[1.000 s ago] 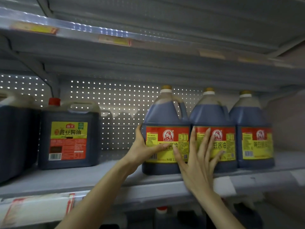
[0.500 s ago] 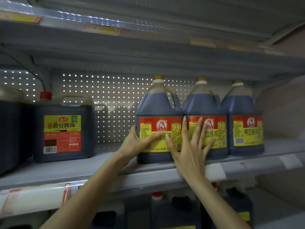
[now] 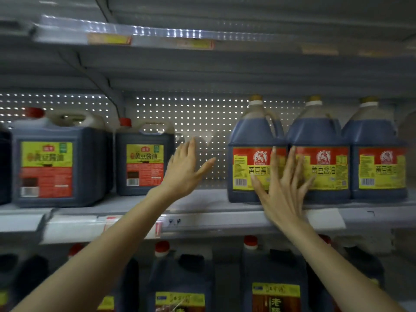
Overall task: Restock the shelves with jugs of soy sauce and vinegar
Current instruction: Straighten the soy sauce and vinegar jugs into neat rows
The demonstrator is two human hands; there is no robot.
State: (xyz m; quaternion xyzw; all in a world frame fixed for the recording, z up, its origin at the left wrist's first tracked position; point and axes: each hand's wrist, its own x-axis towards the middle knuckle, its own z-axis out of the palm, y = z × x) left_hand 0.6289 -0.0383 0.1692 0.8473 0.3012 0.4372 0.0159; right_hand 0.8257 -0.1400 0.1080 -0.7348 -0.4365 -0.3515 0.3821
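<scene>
Middle shelf (image 3: 202,219): three round, gold-capped soy sauce jugs are standing upright in a row at the right, side against side. They are the first round jug (image 3: 249,136), second round jug (image 3: 315,134) and third round jug (image 3: 373,136).

Two square red-capped jugs are sitting at the left, the left square jug (image 3: 56,167) and the right square jug (image 3: 144,163). A dark sliver of another is showing at the frame edge.

You are laying your right hand (image 3: 282,192) flat across the labels of the first and second round jugs, fingers straight and fanned, gripping nothing.

Your left hand (image 3: 183,170) is hovering in the gap between the right square jug and the first round jug, fingers straight and apart, clear of both.

Below, at least three red caps (image 3: 162,246) are showing on lower-shelf jugs; blur is hiding the exact count.
</scene>
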